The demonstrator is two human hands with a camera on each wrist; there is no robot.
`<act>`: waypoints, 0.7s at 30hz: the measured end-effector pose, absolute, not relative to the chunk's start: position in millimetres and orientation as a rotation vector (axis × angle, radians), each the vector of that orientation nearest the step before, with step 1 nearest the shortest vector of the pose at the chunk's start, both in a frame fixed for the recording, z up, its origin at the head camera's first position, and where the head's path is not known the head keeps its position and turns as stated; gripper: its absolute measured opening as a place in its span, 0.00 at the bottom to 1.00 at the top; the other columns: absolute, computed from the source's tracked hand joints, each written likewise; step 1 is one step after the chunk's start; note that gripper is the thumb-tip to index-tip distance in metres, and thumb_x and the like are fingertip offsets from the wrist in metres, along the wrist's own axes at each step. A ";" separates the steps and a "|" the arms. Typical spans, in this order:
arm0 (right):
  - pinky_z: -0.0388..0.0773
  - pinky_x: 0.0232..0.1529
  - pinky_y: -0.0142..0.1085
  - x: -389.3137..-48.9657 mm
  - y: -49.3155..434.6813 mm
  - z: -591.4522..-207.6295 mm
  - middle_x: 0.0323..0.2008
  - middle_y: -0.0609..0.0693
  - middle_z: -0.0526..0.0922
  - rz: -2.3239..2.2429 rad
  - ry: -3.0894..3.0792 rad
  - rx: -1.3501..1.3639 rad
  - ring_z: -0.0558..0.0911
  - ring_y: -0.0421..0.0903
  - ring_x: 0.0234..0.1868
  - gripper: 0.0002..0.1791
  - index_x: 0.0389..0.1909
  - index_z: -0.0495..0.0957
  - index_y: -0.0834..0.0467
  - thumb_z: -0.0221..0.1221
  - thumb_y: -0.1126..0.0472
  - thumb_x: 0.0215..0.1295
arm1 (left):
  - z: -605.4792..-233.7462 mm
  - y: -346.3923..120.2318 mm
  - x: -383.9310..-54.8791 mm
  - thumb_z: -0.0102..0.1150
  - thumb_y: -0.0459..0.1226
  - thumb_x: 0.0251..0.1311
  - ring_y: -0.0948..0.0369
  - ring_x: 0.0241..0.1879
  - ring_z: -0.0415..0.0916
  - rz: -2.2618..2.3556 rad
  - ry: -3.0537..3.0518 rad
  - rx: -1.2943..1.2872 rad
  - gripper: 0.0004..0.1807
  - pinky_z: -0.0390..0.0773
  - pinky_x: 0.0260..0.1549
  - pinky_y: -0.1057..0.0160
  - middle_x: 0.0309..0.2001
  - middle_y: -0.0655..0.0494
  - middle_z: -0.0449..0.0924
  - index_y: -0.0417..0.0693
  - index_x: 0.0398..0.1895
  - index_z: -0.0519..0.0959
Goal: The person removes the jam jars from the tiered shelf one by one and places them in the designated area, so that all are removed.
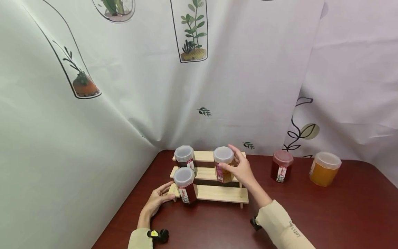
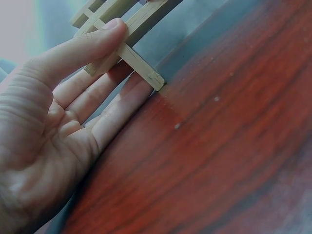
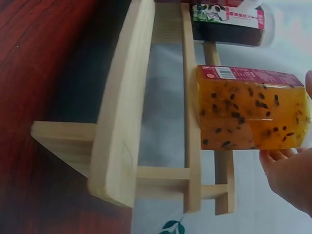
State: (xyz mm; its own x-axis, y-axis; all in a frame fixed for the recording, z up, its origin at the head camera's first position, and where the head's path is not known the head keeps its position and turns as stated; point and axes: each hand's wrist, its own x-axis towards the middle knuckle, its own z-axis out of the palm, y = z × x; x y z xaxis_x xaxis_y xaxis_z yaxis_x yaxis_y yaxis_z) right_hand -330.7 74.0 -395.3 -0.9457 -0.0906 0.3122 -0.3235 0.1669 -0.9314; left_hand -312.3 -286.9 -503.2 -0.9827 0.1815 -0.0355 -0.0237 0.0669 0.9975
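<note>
A three-step wooden rack [image 1: 220, 193] stands on the dark red table. My right hand [image 1: 243, 169] grips a jar of orange jelly with dark seeds [image 3: 251, 109], thumb and fingers around its upper part near the whitish lid. The jar is upright at the middle step's right half; its base looks to meet the plank. My left hand [image 1: 157, 200] holds the rack's lowest step at its left end, with the thumb [image 2: 109, 36] on the wood and the fingers behind the leg. A red jar [image 1: 189, 193] stands on that step, and a dark jar [image 1: 184, 154] behind it.
On the table to the right stand a dark red jar with a pinkish lid [image 1: 282, 166] and a yellow-orange jar [image 1: 324, 169]. A white curtain [image 1: 248, 86] with plant prints hangs behind the table and along its left side.
</note>
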 end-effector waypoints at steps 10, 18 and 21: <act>0.77 0.58 0.50 -330.4 73.2 -400.9 0.59 0.60 0.80 1.761 -2.170 0.325 0.80 0.56 0.58 0.41 0.66 0.71 0.55 0.75 0.59 0.49 | -505.6 -284.2 -309.1 0.63 0.28 0.58 0.70 0.47 0.80 2.072 2.171 0.146 0.39 0.81 0.45 0.68 0.67 0.34 0.65 0.33 0.72 0.57; 0.76 0.60 0.50 -321.3 76.8 -399.8 0.60 0.57 0.79 1.778 -2.140 0.245 0.79 0.55 0.60 0.41 0.64 0.73 0.54 0.77 0.60 0.45 | -509.0 -281.3 -304.8 0.63 0.28 0.58 0.70 0.47 0.80 2.081 2.162 0.105 0.40 0.81 0.45 0.67 0.68 0.33 0.64 0.33 0.73 0.57; 0.76 0.60 0.48 -317.3 78.7 -390.8 0.60 0.56 0.80 1.796 -2.093 0.253 0.80 0.53 0.60 0.41 0.63 0.73 0.53 0.77 0.59 0.45 | -504.1 -281.7 -308.1 0.64 0.28 0.58 0.70 0.46 0.80 2.083 2.186 0.116 0.39 0.81 0.44 0.68 0.68 0.33 0.65 0.33 0.72 0.58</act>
State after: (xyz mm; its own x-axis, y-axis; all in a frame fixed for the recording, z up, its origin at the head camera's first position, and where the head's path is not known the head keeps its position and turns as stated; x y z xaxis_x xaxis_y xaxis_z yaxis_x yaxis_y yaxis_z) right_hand -317.3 78.7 -390.8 -0.9153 0.1026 0.3894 -0.3693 0.1714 -0.9133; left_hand -308.1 -281.7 -504.1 -0.9899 0.1376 -0.0339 -0.0272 0.0504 0.9984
